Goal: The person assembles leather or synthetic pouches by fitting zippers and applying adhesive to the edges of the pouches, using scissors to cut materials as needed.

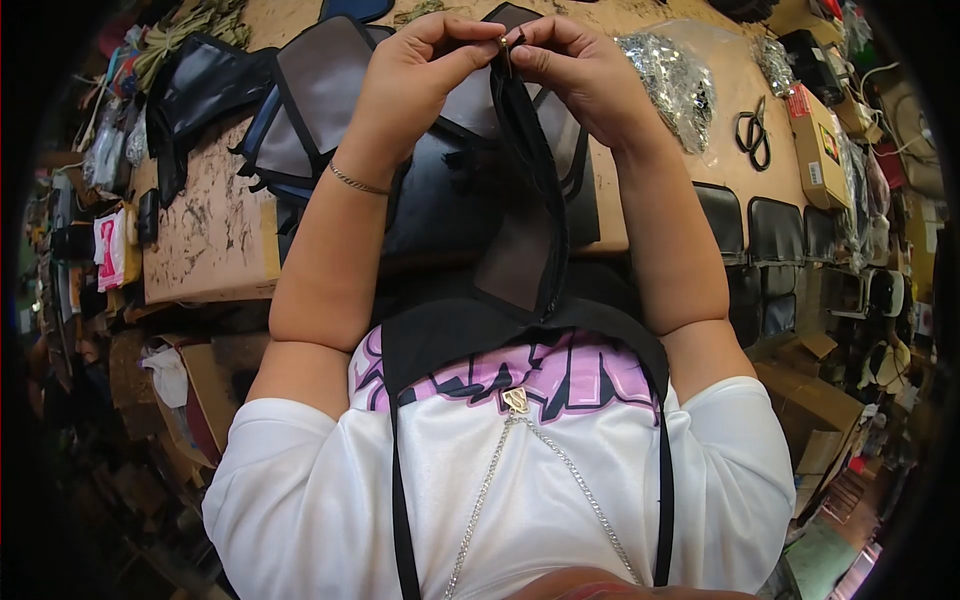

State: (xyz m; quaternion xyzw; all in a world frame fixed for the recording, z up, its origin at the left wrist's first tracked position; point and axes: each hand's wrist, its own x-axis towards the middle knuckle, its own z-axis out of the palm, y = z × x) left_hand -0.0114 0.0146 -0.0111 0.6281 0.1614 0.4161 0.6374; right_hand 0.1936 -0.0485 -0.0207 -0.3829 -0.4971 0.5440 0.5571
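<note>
My left hand (430,65) and my right hand (580,75) meet at the top middle, thumbs and index fingers pinched together. Between the fingertips is the upper end of a black zipper (512,95), with a small gold-coloured metal piece, which looks like its slider, at the tips. The zipper runs along the edge of a dark grey-brown panel (515,265) that hangs down toward my apron. My fingers partly hide the zipper's end. Behind my left wrist lie several grey panels with black edging (322,85).
On the wooden table (210,250) are a black leather-like piece (205,85) at left, a clear bag of shiny metal parts (672,85), black scissors (754,135) and a cardboard box (818,150) at right. Black pouch-like pieces (775,228) sit along the right front edge.
</note>
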